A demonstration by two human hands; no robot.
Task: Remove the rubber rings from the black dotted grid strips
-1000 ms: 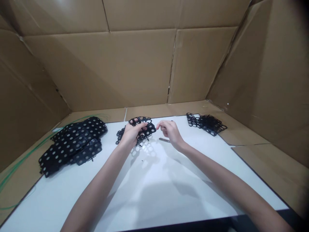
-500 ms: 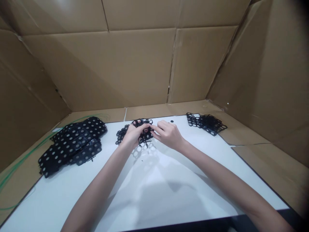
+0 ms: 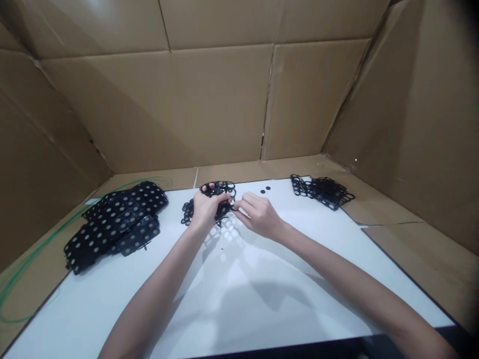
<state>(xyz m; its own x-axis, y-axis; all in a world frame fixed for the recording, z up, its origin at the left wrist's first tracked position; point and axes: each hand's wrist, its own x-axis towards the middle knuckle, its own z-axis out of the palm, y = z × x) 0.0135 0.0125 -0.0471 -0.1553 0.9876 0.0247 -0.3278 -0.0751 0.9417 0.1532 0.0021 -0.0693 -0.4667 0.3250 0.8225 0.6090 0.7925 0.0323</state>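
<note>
My left hand [image 3: 205, 209] grips a black lattice sheet [image 3: 224, 186] full of round holes, held a little above the white tabletop, thumb pointing right. At the sheet's right edge, my right hand [image 3: 259, 215] has thumb and fingertips pinched on a black bit of it; whether that bit is a ring or a loose disc is too small to tell. Black round pieces [image 3: 186, 212] show just left of my left wrist, partly hidden by it. Two small black discs [image 3: 265, 190] lie on the table beyond my right hand.
Black sheets with pale dots [image 3: 116, 224] are heaped at the left. More black lattice pieces [image 3: 324, 192] lie at the back right. Green strands [image 3: 41, 244] curve along the left edge. Cardboard walls [image 3: 220, 104] enclose the back and sides of the white table [image 3: 262, 299].
A second black disc now lies beside the one on the table. My right hand has shifted slightly down, and the lattice sheet has turned a little in my left hand.
</note>
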